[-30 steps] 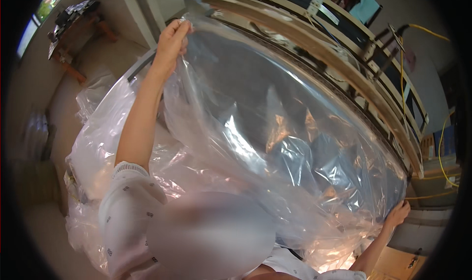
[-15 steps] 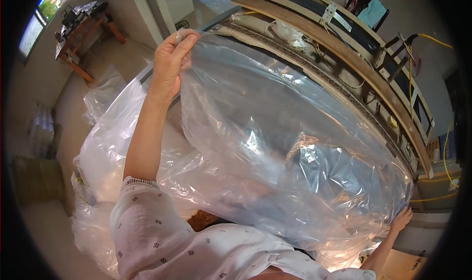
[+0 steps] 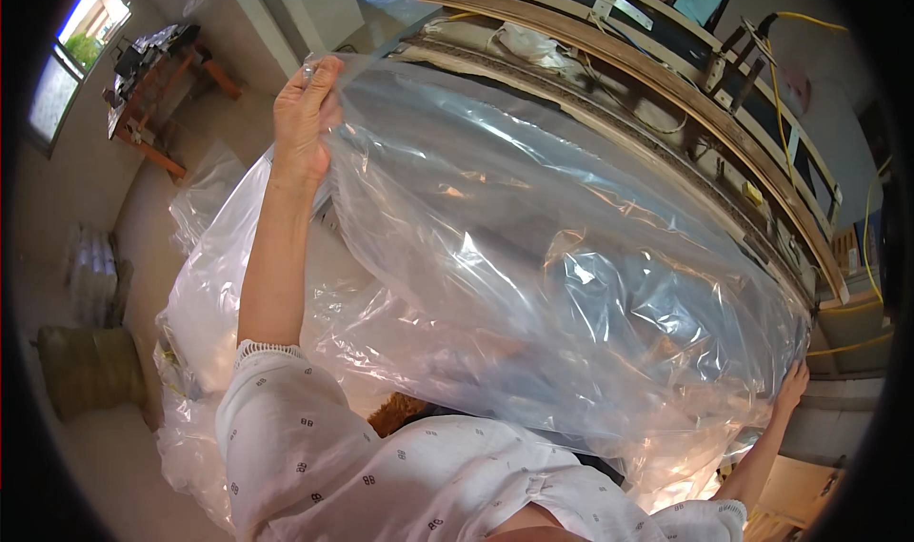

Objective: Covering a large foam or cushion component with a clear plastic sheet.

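A large sheet of clear plastic film (image 3: 495, 247) stretches between my hands, wrinkled and shiny over its lower part. My left hand (image 3: 309, 114) is closed in a pinch on its upper left corner, with the arm reaching out. Far to the right, my right hand (image 3: 792, 386) grips the sheet's right end; its fingers are partly hidden. The film's far edge lies along a long machine (image 3: 609, 99) with wooden bars. More loose plastic (image 3: 224, 275) hangs down at my left.
A wooden table (image 3: 157, 95) with dark items stands at the far left by a window. A yellowish roll (image 3: 93, 371) and a wrapped white stack (image 3: 93, 274) sit on the left floor. A yellow cable (image 3: 776, 114) hangs at the right of the machine.
My left hand has shifted slightly left in the picture, still holding the corner. My right hand has moved a little up and right. The film looks somewhat more spread out.
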The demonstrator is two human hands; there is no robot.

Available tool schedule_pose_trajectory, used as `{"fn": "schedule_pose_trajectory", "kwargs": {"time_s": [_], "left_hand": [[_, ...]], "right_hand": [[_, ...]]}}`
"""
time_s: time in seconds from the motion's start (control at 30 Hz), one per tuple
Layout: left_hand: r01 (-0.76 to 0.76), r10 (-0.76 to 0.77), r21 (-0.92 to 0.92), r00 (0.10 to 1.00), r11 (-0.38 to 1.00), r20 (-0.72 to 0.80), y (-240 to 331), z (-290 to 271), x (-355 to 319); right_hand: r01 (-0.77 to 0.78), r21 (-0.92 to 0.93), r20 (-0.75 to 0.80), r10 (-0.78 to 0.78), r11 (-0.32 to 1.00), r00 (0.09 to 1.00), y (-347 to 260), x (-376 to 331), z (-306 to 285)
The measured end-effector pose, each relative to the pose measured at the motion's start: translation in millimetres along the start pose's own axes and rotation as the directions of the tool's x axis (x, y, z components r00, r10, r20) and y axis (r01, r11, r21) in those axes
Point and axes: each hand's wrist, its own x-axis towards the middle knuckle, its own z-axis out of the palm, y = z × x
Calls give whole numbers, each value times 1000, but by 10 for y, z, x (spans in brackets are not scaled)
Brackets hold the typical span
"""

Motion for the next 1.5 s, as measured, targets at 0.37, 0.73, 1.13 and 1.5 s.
{"fn": "schedule_pose_trajectory", "kwargs": {"time_s": [0.37,0.73,1.13,1.5], "left_hand": [[177,69,777,959,604,-273,93,-1313,1200],[-733,-140,637,623,237,769,-825,1248,594],[-623,51,478,639,619,768,-1354,1926,-689],[-803,173,594,592,46,787,-337,343,-671]], "right_hand": [[372,41,51,-374,927,926,-1141,-423,-309],[228,126,-109,-215,965,970,-984,-993,-682],[164,161,1,-166,973,986,-591,-176,-196],[546,229,-240,-497,806,834,-1489,-305,-369]]}}
